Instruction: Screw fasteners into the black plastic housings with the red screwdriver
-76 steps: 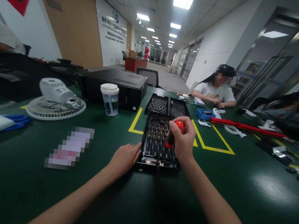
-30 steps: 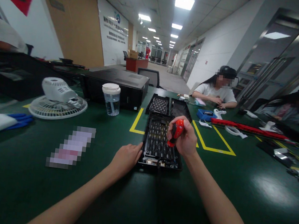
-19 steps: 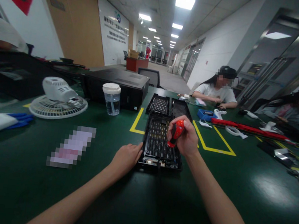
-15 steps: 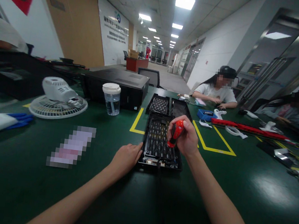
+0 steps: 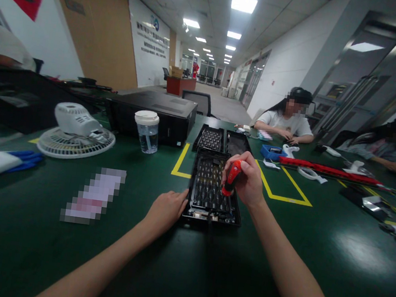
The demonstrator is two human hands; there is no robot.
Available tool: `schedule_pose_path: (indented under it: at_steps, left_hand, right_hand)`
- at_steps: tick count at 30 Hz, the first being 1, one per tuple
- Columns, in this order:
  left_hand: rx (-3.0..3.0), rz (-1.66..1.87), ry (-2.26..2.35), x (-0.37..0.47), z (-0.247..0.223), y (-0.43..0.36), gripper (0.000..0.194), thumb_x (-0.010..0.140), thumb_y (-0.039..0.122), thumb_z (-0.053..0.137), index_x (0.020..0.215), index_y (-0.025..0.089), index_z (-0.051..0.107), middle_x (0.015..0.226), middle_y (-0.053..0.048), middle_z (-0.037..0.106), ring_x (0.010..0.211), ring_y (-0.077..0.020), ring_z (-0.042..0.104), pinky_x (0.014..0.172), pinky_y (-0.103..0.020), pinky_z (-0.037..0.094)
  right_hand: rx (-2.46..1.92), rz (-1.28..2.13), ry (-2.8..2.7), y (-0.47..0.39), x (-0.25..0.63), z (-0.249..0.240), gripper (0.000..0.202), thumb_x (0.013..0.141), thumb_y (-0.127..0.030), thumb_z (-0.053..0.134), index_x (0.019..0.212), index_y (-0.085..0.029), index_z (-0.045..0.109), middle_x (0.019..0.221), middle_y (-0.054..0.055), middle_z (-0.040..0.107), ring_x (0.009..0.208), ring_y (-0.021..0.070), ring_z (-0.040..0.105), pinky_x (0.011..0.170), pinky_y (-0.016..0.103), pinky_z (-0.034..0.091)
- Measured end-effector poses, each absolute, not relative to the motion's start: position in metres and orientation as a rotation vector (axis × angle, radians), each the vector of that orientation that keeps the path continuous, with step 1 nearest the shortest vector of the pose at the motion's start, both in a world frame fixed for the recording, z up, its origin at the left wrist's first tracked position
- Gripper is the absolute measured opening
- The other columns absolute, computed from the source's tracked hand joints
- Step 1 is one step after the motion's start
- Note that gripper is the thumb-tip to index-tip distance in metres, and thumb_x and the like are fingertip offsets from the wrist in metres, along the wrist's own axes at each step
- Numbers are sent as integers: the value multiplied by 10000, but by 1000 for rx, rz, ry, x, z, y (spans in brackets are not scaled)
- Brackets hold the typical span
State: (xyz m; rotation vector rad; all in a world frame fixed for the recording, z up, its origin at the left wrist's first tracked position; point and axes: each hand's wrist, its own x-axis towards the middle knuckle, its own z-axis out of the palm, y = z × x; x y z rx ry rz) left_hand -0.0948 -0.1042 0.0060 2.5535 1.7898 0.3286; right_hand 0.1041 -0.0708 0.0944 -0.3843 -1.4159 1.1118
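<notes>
My right hand (image 5: 248, 182) is wrapped round a red and black screwdriver (image 5: 232, 176), which points down over the right part of a black case-like unit (image 5: 210, 184). Rows of small round shapes cover the unit's face, and metallic parts show along its near edge. The screwdriver's tip is too dark to make out clearly. At the unit's left edge rests my left hand (image 5: 168, 207), its fingertips touching the side and its fingers stretched out. Just beyond lies an open black box (image 5: 211, 137) holding rows of small bits.
On the left are a white fan (image 5: 77, 135), a lidded cup (image 5: 146, 132), blue and white gloves (image 5: 2, 164) and a blurred flat item (image 5: 96, 196). A black computer case (image 5: 155, 111) stands behind. A blue tray (image 5: 273, 152) and red strip (image 5: 329, 171) lie right. People sit around.
My right hand and the screwdriver have shifted very slightly, with the handle turned a little. My left hand stays at the unit's edge.
</notes>
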Motion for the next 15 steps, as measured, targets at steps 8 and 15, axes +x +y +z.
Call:
schedule_pose_path:
  at_steps: [8, 15]
  left_hand:
    - [2535, 309, 1805, -94, 6, -104, 398, 911, 307, 325, 1273, 178, 430, 979, -96, 647, 887, -185, 594, 779, -297, 435]
    - [2566, 348, 1790, -95, 4, -104, 404, 910, 315, 323, 1268, 169, 442, 958, -98, 649, 864, -190, 599, 755, -295, 441]
  right_hand:
    - [-408, 1060, -1445, -71, 106, 95, 143, 792, -311, 493, 739, -187, 447, 715, -16, 551, 474, 102, 550, 416, 244, 473]
    - [-407, 997, -1471, -71, 105, 95, 144, 803, -288, 505, 724, -194, 429, 706, -23, 548, 465, 106, 551, 411, 255, 480]
